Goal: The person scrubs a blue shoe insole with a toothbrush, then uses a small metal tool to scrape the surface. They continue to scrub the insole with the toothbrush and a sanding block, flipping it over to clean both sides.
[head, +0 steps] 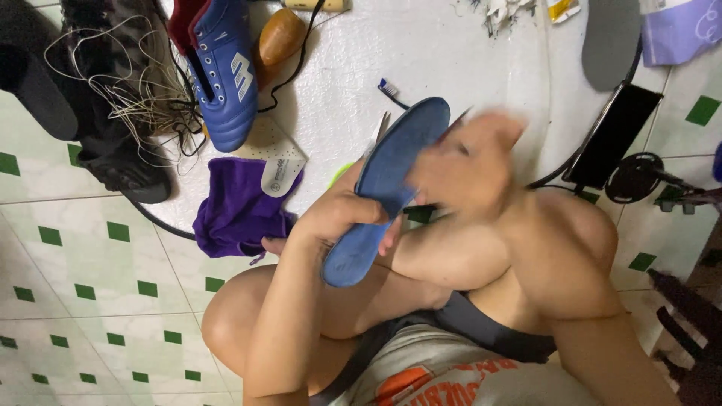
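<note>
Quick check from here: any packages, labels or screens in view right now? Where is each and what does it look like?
Lilac bag: top right corner, soft, pale purple with a white pattern.
Yellow and white tube: top edge, small, cut off by the frame.
Dark tablet: right, flat black rectangle, screen off.
White insole: on the purple cloth, small printed mark.

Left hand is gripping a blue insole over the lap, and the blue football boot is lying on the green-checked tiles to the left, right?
Not quite. The head view shows the blue football boot lying on the round white mat, not on the tiles. The rest holds: the left hand grips the blue insole over the lap, with the blurred right hand against it.
</note>
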